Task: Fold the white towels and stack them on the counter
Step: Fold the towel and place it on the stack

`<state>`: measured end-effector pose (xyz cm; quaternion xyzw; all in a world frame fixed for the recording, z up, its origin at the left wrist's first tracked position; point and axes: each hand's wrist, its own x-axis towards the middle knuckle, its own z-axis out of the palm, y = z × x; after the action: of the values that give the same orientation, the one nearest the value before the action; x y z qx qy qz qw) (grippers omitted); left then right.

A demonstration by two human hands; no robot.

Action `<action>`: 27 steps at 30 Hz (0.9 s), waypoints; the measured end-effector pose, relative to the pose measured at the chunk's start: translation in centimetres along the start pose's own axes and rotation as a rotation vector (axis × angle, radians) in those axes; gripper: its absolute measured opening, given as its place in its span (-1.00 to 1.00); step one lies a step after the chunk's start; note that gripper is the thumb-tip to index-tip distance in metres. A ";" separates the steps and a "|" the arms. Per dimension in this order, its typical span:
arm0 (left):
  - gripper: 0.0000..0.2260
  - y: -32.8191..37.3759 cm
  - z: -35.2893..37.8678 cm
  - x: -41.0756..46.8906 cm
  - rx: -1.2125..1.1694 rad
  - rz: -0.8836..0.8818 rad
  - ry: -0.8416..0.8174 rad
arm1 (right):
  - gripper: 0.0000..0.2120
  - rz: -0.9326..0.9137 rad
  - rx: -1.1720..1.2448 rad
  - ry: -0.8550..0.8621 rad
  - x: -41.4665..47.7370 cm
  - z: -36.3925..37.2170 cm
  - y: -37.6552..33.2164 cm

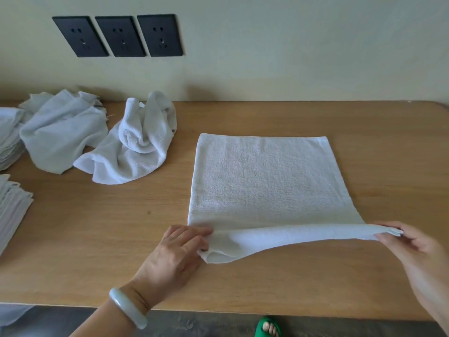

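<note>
A white towel (262,181) lies spread flat on the wooden counter (97,229), right of centre. Its near edge is lifted off the wood. My left hand (177,254) pinches the near left corner, and my right hand (418,242) pinches the near right corner. Two crumpled white towels sit at the back left: one (138,144) near the middle, another (60,135) further left. Stacks of folded white towels (12,205) stand at the left edge, partly cut off by the frame.
Three black wall sockets (119,36) are set in the pale wall behind the counter. The counter's front edge runs along the bottom, with dark floor and a foot in a green sandal (268,328) below it. Bare wood shows right of the flat towel.
</note>
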<state>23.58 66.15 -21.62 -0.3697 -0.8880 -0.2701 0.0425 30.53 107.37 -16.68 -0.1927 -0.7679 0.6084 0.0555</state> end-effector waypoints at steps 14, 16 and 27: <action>-0.91 0.5 -6.7 -1.3 -0.683 -0.361 -0.330 | -0.46 0.233 -0.234 -0.433 0.7 -4.2 1.1; -0.87 0.4 -7.2 1.2 -0.882 -0.511 -0.154 | -0.70 0.174 -0.193 -0.394 2.0 -3.0 -1.4; -0.93 -5.0 -0.5 13.3 -0.618 -0.956 0.227 | -0.78 0.173 -0.269 0.032 12.8 4.2 -1.4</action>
<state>10.52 71.44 -19.79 0.1085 -0.8261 -0.5440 -0.0990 17.09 107.94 -18.29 -0.2735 -0.8220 0.4994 -0.0112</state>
